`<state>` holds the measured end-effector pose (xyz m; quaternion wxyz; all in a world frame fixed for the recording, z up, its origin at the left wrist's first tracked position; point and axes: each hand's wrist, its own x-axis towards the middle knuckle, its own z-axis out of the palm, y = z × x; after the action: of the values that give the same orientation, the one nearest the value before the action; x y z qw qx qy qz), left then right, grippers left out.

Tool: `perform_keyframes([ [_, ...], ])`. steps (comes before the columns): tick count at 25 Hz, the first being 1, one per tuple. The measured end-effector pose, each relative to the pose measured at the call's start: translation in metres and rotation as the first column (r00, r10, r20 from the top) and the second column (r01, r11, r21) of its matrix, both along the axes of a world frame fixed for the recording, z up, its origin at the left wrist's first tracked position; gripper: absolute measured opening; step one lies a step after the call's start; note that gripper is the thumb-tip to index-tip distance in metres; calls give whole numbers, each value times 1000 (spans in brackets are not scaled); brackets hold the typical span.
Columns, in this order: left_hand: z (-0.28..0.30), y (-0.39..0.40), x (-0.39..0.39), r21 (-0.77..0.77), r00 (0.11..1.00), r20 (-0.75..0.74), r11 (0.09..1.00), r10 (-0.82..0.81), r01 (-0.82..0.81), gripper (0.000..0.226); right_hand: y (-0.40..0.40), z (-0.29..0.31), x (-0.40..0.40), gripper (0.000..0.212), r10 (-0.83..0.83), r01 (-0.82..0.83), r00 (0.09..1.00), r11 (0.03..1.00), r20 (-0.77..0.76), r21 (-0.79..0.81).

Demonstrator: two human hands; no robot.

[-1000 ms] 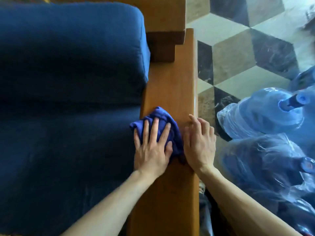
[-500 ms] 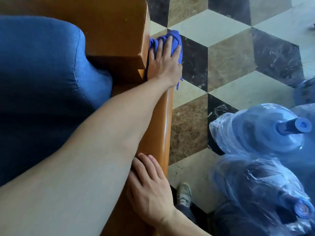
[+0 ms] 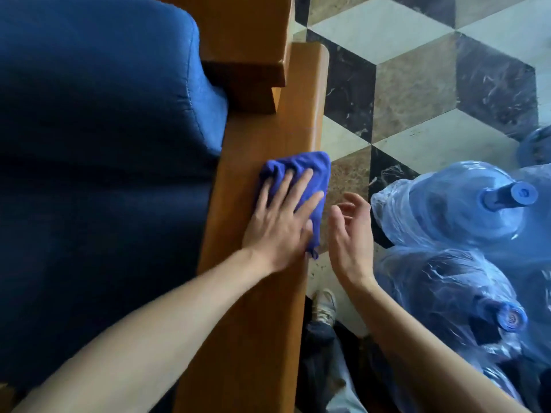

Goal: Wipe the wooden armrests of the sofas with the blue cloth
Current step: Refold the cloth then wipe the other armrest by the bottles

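A wooden armrest (image 3: 286, 123) runs from the bottom middle to the top of the head view, beside the sofa's blue cushions (image 3: 98, 144). A crumpled blue cloth (image 3: 301, 169) lies on the armrest's outer edge, about halfway along. My left hand (image 3: 280, 222) presses flat on the cloth with fingers spread. My right hand (image 3: 350, 234) hovers just off the armrest's right side, over the floor, fingers loosely curled and holding nothing.
Large blue water bottles (image 3: 465, 210) wrapped in clear plastic crowd the floor to the right. A patterned marble floor (image 3: 417, 84) fills the top right. My shoe (image 3: 325, 305) shows below, beside the armrest. The wooden backrest frame (image 3: 244, 34) meets the armrest at the top.
My left hand has drawn the cloth back from the armrest's far end to its middle. My right hand has lifted off the armrest and now hangs beside it.
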<state>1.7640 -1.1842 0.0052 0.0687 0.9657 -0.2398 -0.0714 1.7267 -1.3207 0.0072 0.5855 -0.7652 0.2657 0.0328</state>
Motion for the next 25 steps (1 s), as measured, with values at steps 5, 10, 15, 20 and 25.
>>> perform_keyframes([
  [5, 12, 53, -207, 23, 981, -186, 998, 56, -52, 66, 25, 12, -92, 64, 450, -464, 886, 856, -112, -230],
  [10, 40, 116, -308, -47, 950, -308, 998, -46, 33, 65, 70, 40, -231, 55, 499, -553, 833, 723, -239, -415],
  [15, 68, 158, -270, -130, 955, -231, 967, 186, -220, 52, 89, 60, -256, 70, 482, -594, 784, 764, -391, -252],
  [20, 79, 163, -249, 49, 765, -542, 922, 349, -385, 35, 111, 67, -234, 45, 403, -604, 766, 718, -501, -347],
  [25, 93, 180, -263, -136, 629, -687, 785, 364, -604, 16, 112, 89, -244, 29, 391, -504, 818, 841, -422, -198],
])
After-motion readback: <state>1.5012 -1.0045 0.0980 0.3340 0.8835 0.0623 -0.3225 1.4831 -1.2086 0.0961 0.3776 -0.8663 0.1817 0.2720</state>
